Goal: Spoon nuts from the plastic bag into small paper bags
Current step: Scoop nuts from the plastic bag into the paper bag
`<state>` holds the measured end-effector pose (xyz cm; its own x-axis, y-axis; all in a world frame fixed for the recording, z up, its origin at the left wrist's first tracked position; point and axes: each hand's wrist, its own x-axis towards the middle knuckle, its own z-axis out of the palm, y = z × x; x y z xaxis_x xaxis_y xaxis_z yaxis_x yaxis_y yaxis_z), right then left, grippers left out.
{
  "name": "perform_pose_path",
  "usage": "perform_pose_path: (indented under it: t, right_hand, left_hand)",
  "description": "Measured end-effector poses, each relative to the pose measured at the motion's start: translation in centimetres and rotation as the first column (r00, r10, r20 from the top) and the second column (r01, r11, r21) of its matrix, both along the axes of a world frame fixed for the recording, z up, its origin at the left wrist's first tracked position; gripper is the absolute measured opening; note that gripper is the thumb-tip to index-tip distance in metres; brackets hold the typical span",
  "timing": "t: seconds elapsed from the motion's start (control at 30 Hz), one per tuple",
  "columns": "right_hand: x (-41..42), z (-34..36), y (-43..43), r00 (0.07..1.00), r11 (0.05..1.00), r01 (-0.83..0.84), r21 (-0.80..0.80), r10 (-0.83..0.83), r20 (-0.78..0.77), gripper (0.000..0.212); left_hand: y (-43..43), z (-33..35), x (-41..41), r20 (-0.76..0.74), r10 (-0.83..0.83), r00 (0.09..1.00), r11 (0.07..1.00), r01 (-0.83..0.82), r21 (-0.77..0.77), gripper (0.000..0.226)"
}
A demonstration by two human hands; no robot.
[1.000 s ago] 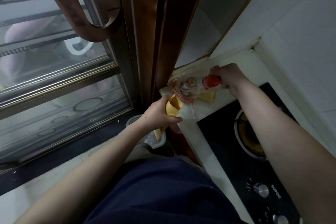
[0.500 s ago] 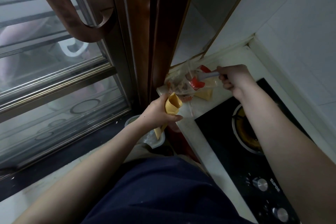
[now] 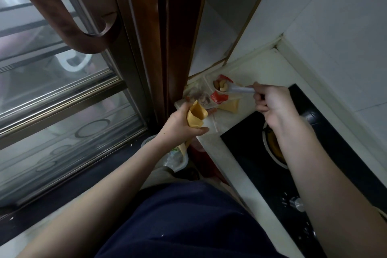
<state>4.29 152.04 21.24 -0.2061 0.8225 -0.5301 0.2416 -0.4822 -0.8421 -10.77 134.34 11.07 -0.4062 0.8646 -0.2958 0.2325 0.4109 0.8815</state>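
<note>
nuts [image 3: 221, 86] heaped on white spoon [image 3: 234, 89] above plastic bag [image 3: 209, 95], right hand [image 3: 270, 101] fingers clamped on spoon handle, left hand [image 3: 180, 128] fingers wrapped around open paper bag [image 3: 195, 115], desk [image 3: 270, 69]

Spoon [image 3: 232, 89] now lifted out of the plastic bag [image 3: 206, 98] by the right hand [image 3: 270, 101] — loaded with nuts [image 3: 221, 86], before still buried inside.

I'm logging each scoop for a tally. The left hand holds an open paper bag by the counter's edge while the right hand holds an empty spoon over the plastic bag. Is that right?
Not quite: the spoon is not empty. The head view shows nuts in its bowl. The rest holds: the left hand grips the open paper bag, and the right hand holds the spoon over the plastic bag.
</note>
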Motion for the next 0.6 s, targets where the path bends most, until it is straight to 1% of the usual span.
perform_pose_path:
  t: [0.1,0.17,0.23,0.33,0.43,0.5,0.53,0.6]
  right_hand:
    - [0.6,1.0,-0.5,1.000,0.999,0.017,0.035,-0.016,-0.023,0.017]
    - [1.0,1.7,-0.8,1.000,0.998,-0.007,0.062,0.008,-0.015,0.026]
    - [1.3,2.2,-1.3,0.999,0.994,-0.053,0.099,0.054,-0.004,0.030]
    - [1.5,2.7,-2.3,0.989,0.979,-0.144,0.147,0.139,0.045,0.027]
    - [1.3,2.9,-3.6,0.966,0.947,-0.250,0.200,0.230,0.119,0.017]
    - [1.1,3.0,-4.4,0.937,0.907,-0.332,0.258,0.285,0.202,0.023]
    - [1.1,3.1,-4.7,0.910,0.867,-0.393,0.307,0.319,0.265,0.028]
    - [1.0,3.5,-5.4,0.835,0.730,-0.532,0.429,0.367,0.411,0.033]
  left_hand:
    - [0.1,0.3,0.2,-0.041,0.009,0.999,1.000,-0.008,0.025,0.070]
    - [0.1,0.4,0.3,-0.063,0.014,0.998,0.998,-0.011,0.054,0.066]
    - [0.1,0.5,0.4,-0.088,0.025,0.996,0.995,-0.016,0.095,0.063]
    - [0.2,0.7,0.6,-0.142,0.034,0.989,0.990,-0.014,0.138,0.063]
    - [0.4,0.7,0.8,-0.197,0.034,0.980,0.988,-0.003,0.156,0.066]
    - [0.5,0.7,1.0,-0.221,0.037,0.974,0.984,0.003,0.176,0.069]
    - [0.4,0.7,1.1,-0.228,0.041,0.973,0.983,0.002,0.185,0.070]
    - [0.4,0.6,1.2,-0.245,0.043,0.969,0.980,0.007,0.199,0.072]
